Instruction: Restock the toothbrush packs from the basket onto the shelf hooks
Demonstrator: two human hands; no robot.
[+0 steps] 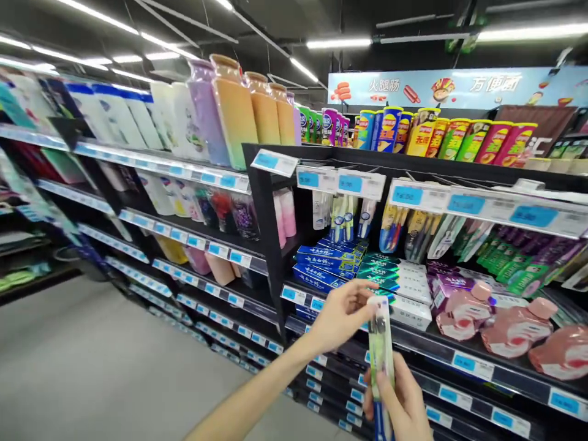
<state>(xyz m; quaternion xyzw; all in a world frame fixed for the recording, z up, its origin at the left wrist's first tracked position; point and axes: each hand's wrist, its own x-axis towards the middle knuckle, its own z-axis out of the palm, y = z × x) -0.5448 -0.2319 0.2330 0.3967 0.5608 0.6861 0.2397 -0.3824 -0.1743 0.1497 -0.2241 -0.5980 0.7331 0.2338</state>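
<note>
A slim toothbrush pack, clear over white with green and blue toward its lower end, stands nearly upright before the shelf. My right hand is closed around its lower half, thumb across the front. At the pack's top edge, my left hand has thumb and fingers pinched together on the corner. Just behind the left hand lie stacked toothpaste boxes, blue ones and teal ones. Similar toothbrush packs hang from hooks above those boxes.
Pink mouthwash bottles line the shelf edge at right. Price rails jut out above. Tall pump-less bottles fill the left shelves, and chip cans stand behind. Grey floor runs along the lower left.
</note>
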